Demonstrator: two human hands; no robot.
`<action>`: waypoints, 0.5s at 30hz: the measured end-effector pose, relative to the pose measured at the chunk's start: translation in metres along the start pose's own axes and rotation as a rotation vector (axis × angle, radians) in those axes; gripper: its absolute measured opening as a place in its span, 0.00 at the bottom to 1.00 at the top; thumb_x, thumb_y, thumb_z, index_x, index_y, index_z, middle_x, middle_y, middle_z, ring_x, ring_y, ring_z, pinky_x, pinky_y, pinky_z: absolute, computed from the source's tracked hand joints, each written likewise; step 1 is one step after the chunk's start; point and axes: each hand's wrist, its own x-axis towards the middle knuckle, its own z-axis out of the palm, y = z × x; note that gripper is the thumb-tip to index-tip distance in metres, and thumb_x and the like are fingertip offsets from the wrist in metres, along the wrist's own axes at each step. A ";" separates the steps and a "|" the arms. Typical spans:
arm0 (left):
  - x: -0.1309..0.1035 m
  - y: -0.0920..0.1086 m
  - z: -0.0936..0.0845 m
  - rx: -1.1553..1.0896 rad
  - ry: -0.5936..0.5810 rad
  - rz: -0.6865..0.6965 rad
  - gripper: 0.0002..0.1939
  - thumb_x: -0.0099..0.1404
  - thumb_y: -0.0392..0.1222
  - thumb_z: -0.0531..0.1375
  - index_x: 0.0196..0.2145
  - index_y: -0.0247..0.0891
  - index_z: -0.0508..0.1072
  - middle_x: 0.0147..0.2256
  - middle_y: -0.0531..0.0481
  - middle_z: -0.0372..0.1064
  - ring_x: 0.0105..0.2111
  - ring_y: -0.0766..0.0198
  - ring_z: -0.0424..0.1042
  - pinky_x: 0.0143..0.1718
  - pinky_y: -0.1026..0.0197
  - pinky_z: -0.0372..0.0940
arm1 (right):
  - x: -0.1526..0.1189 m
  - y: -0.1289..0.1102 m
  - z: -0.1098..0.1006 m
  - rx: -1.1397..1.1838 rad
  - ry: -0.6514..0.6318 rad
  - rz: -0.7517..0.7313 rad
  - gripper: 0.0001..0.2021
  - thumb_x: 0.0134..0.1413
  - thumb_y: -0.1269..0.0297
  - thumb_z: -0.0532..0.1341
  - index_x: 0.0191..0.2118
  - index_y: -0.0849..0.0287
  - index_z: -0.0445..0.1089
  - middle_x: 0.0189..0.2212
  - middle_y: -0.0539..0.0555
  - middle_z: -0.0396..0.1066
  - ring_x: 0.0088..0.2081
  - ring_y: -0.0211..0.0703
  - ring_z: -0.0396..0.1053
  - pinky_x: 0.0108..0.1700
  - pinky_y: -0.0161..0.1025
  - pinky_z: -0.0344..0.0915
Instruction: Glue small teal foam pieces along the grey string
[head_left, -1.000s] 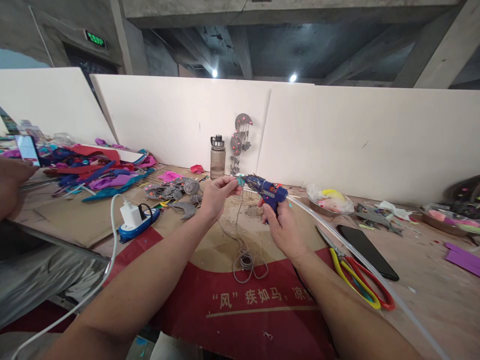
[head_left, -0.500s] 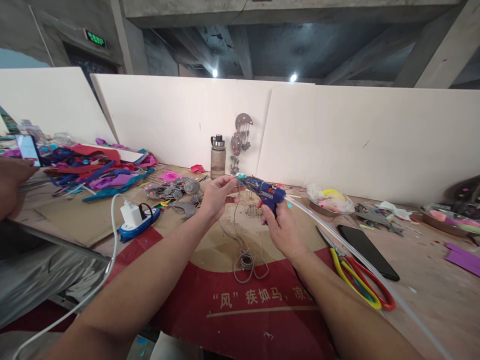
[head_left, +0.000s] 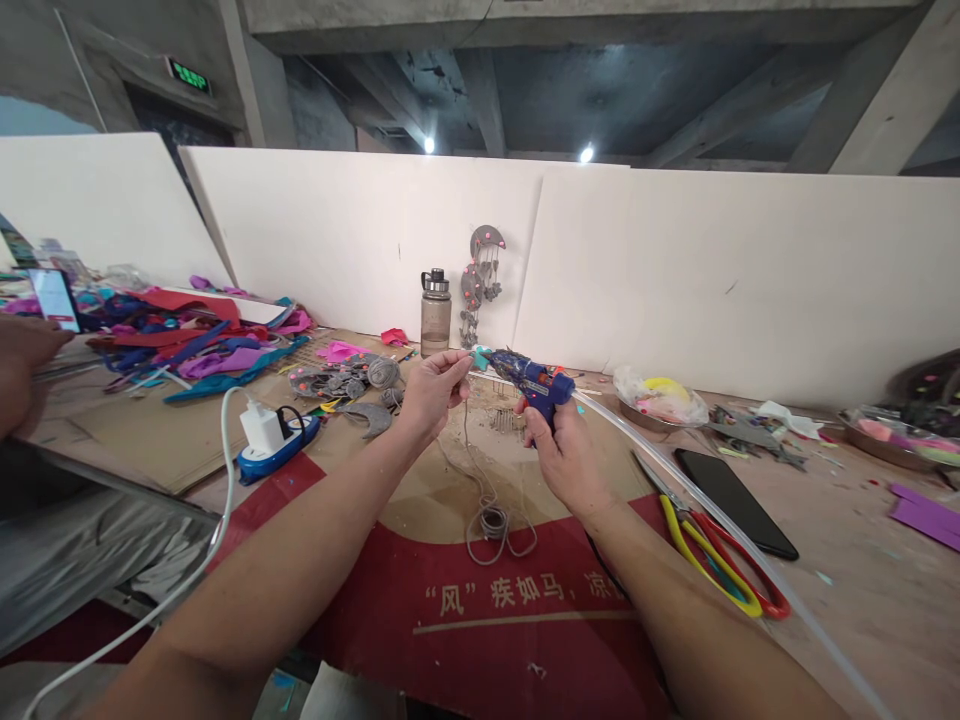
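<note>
My left hand [head_left: 433, 398] is closed in a pinch at the edge of a small teal star-like piece [head_left: 481, 358]. From those fingers a thin grey cord [head_left: 469, 445] hangs down to loose loops on the board below. A blue glue gun [head_left: 541, 388] is gripped in my right hand [head_left: 564, 452], its dark, crusted nozzle pointing left, close to the teal piece. Whether the nozzle touches it I cannot tell. Out of the gun's back runs a long clear glue stick [head_left: 720, 505] toward the lower right.
Yellow-and-red-handled scissors [head_left: 739, 565] and a black phone [head_left: 739, 500] lie right of my right arm. A water bottle [head_left: 436, 318] stands behind my hands. Left are grey felt pieces [head_left: 337, 380], a blue power strip [head_left: 279, 450] and another person's hand [head_left: 30, 360].
My left hand has shifted slightly left, and more of the teal piece shows beside the nozzle. The glue gun has moved a little to the right.
</note>
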 end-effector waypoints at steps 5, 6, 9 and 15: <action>-0.001 0.000 0.000 0.020 0.022 -0.021 0.19 0.45 0.50 0.72 0.31 0.36 0.75 0.18 0.56 0.65 0.13 0.75 0.56 0.16 0.69 0.42 | -0.001 -0.002 0.000 -0.045 -0.008 -0.017 0.11 0.64 0.55 0.49 0.41 0.55 0.63 0.29 0.56 0.70 0.31 0.50 0.69 0.38 0.48 0.66; -0.001 0.000 0.001 0.020 0.022 -0.022 0.19 0.44 0.50 0.72 0.31 0.36 0.75 0.18 0.56 0.65 0.13 0.75 0.56 0.16 0.69 0.42 | -0.001 -0.002 0.000 -0.041 -0.010 -0.017 0.12 0.64 0.54 0.49 0.41 0.55 0.63 0.30 0.56 0.70 0.31 0.50 0.69 0.37 0.47 0.66; -0.001 0.000 0.002 0.017 0.023 -0.023 0.19 0.44 0.49 0.72 0.31 0.36 0.75 0.17 0.56 0.64 0.13 0.74 0.57 0.16 0.69 0.41 | -0.001 -0.002 0.001 -0.026 -0.007 -0.025 0.12 0.64 0.54 0.49 0.43 0.55 0.63 0.32 0.58 0.71 0.31 0.50 0.69 0.37 0.46 0.66; -0.003 0.002 0.003 0.017 0.017 -0.014 0.19 0.44 0.49 0.72 0.30 0.35 0.75 0.16 0.56 0.63 0.13 0.75 0.57 0.15 0.69 0.42 | 0.000 -0.002 0.001 -0.041 0.001 -0.020 0.13 0.64 0.54 0.49 0.42 0.56 0.63 0.33 0.58 0.71 0.33 0.50 0.70 0.38 0.47 0.67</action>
